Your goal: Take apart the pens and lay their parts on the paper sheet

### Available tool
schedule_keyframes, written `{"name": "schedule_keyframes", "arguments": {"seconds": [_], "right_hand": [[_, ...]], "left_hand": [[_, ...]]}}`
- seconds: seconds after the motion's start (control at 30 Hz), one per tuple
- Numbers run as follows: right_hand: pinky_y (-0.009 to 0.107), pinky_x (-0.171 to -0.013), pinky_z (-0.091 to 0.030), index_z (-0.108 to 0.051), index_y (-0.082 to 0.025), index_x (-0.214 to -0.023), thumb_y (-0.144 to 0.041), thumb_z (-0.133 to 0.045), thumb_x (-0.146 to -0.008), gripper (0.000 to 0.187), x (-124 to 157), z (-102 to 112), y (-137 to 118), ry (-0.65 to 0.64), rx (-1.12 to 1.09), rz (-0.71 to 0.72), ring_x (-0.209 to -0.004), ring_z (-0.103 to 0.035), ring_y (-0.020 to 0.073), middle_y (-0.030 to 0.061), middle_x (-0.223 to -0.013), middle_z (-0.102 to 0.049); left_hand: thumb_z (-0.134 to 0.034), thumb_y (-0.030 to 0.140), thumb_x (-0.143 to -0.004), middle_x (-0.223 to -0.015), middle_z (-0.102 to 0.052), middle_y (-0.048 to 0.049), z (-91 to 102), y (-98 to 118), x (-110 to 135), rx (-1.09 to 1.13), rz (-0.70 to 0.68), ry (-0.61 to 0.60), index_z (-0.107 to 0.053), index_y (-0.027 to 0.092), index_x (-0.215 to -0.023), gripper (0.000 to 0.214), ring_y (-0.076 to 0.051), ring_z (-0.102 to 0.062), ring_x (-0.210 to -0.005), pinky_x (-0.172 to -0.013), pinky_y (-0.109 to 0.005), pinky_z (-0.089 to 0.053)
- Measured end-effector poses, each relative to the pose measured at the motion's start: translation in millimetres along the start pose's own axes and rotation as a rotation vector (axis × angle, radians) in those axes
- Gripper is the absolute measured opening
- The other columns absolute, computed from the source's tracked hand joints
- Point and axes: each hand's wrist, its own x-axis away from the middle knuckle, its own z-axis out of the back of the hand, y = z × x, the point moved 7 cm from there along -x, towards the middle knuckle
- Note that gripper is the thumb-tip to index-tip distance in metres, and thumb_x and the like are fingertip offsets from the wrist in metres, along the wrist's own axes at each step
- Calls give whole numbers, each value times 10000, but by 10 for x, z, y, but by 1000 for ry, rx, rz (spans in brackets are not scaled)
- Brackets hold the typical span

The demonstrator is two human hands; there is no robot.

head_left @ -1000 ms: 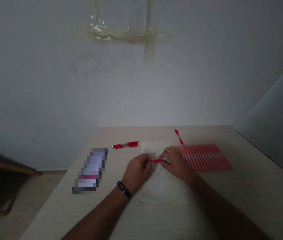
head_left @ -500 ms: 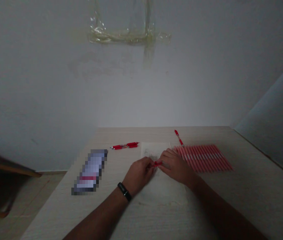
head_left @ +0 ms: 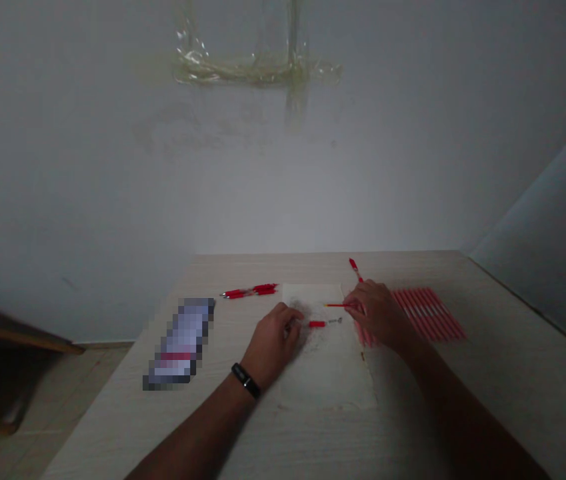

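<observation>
My right hand is closed on a thin red pen refill, whose pale tip points left above a white sheet. My left hand, with a black wristband on the wrist, rests curled at the sheet's left side. What its fingertips pinch, if anything, is hidden. Just right of them is a short red pen part; I cannot tell whether they touch it. Beside that part lies a small spring.
A row of red pens lies at the right, partly behind my right hand. One red pen slants beyond that hand. A few red pens lie at the back left. A pixelated phone-shaped object is on the table's left.
My hands have parted. The right hand has moved right and slightly away from me, now holding the refill. The short red part and the spring now show between the hands.
</observation>
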Motion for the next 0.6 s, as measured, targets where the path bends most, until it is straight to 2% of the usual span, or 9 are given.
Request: {"name": "schedule_keyframes", "arguments": {"seconds": [0.2,0.37,0.5,0.6], "right_hand": [[397,-856,-406,-670,-204,-805,-218,-711,-848,60,40,-215,-194,-160,-65,91,-887,-569,226,30,-822,-635],[471,-1011,-365,-668,-212,-848,-190,-701,-836,42,88,-338,-185,-199,-88,90,-917,-589,219,21,-857,-649],[487,-1051,-334,-662,-209,-839,-166,-692,-830,53,103,-393,-146,-231,-80,68,-916,-595,216,19,-852,-653],[486,-1067,-316,-658,-201,-829,-160,-684,-836,48,98,-399,-146,-246,-86,57,-891,-599,208,19,-839,-655]], "left_hand": [[-471,215,-963,-966,-662,-73,5,-11,-13,23,6,9,-691,190,-1029,231,-196,-631,-893,-823,-315,-486],[-442,279,-996,-1057,-719,-71,-19,-12,-12,80,37,-44,-680,203,-1096,269,-203,-659,-965,-857,-310,-483],[-493,311,-971,-1006,-722,-76,-41,-48,6,52,76,-52,-631,198,-1177,273,-204,-663,-885,-770,-303,-482],[-547,263,-916,-912,-695,-60,-53,-99,17,37,125,-36,-555,181,-1217,312,-192,-636,-776,-696,-290,-463]]}}
